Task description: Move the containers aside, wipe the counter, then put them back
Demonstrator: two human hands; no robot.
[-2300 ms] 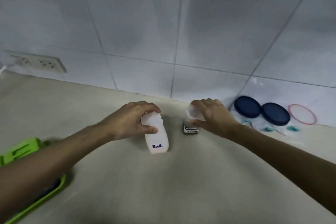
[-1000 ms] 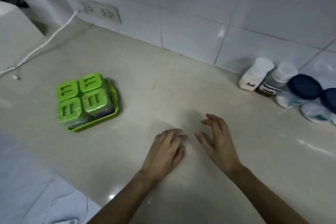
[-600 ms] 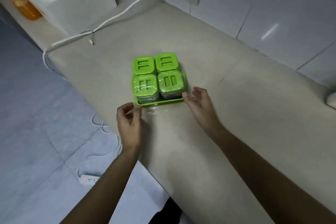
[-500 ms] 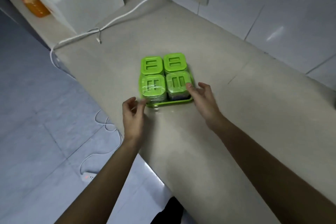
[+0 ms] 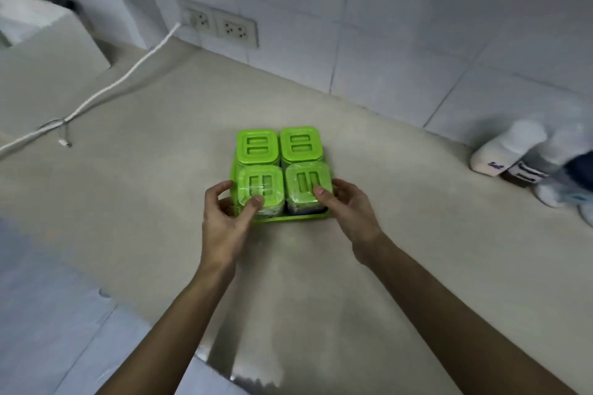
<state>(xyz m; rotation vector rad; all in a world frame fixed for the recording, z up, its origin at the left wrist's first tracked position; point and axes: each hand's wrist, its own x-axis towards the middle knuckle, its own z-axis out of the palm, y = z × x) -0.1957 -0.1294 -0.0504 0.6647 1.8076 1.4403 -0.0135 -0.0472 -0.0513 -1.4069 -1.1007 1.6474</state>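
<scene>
A green tray [image 5: 290,219] holding several green-lidded spice jars [image 5: 278,151] sits mid-counter. My left hand [image 5: 226,218] grips the tray's near left corner, thumb on the front left jar's lid. My right hand [image 5: 348,210] grips the near right corner, thumb on the front right jar's lid. At the right, against the wall, stand a white salt bottle [image 5: 503,154], a dark-labelled bottle [image 5: 529,171] and blue-lidded jars [image 5: 577,167], all blurred.
A white cable [image 5: 128,74] runs from the wall sockets [image 5: 221,26] across the beige counter [image 5: 128,189] at the left. A white box [image 5: 41,51] stands at the far left. The counter's front edge runs diagonally at the lower left, tiled floor below.
My hands left the salt and dark bottles by the wall, swung left to the green tray and closed on its near corners. The view turned left, then back a little.
</scene>
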